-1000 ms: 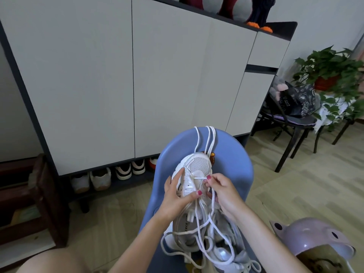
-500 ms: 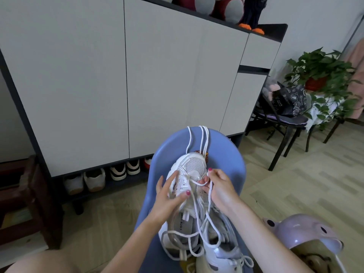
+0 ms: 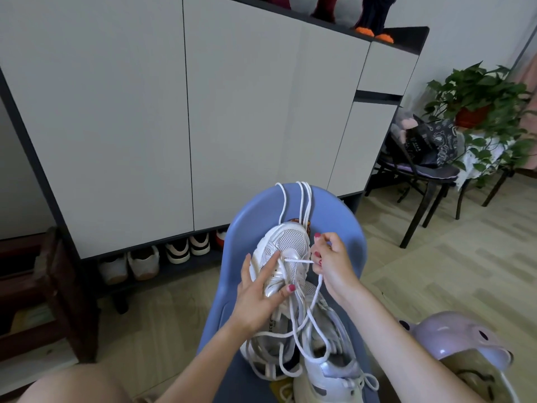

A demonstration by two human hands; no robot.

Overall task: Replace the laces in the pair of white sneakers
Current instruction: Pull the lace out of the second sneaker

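A white sneaker (image 3: pixel 290 242) lies toe-away on a blue chair (image 3: pixel 337 222). My left hand (image 3: pixel 258 295) holds its left side, with the fingers straight along the upper and the thumb on the tongue. To the right of the toe, my right hand (image 3: pixel 331 263) pinches a white lace (image 3: pixel 299 260) that runs taut across the lowest eyelets. The rest of that lace hangs in loose loops over the shoe's opening. A second white sneaker (image 3: pixel 325 362) lies laced at the near right. More white laces (image 3: pixel 302 199) hang over the chair's back.
A tall grey cabinet (image 3: pixel 174 112) stands behind the chair, with several shoes (image 3: pixel 162 257) under it. A black chair with a bag (image 3: pixel 427 152) and a potted plant (image 3: pixel 479 94) stand at the right. A lilac helmet-like object (image 3: pixel 453 341) is at the near right.
My right hand has drawn the lace out to the right, so it now runs taut across the shoe. My left hand has slid a little down the sneaker's side.
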